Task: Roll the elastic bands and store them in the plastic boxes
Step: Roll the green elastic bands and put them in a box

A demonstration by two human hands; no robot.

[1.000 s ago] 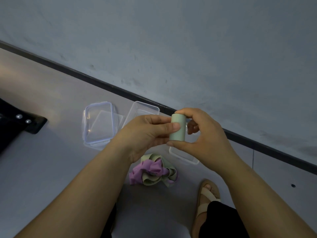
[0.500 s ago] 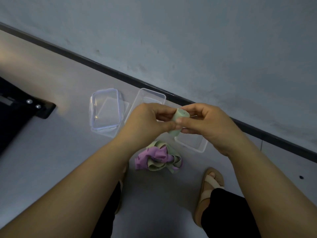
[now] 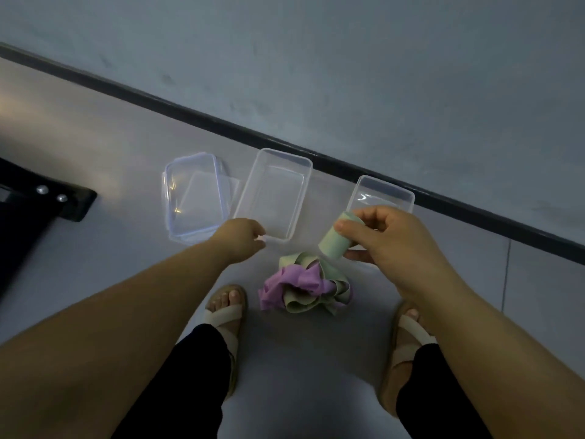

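In the head view, the right hand [image 3: 391, 240], at centre right of the frame, has its fingers and thumb curled round a rolled pale green band [image 3: 332, 242], held tilted in the air above the upper edge of a loose pile of bands [image 3: 302, 285], green and purple, that lies on the grey floor [image 3: 126, 160] at centre. The left hand [image 3: 242, 237] reaches to the near corner of the middle box [image 3: 285, 155], a clear plastic tub standing open. Its fingers curl down behind the knuckles, so I cannot tell whether they grip the rim. A 2nd clear box [image 3: 386, 185], also open, sits to the upper right, partly hidden by the right hand and close to the dark baseboard [image 3: 221, 122]. Left of the middle box lie clear lids [image 3: 193, 198] with bluish edges, stacked. 2 sandalled feet [image 3: 226, 308] show at the bottom, either side of the pile.
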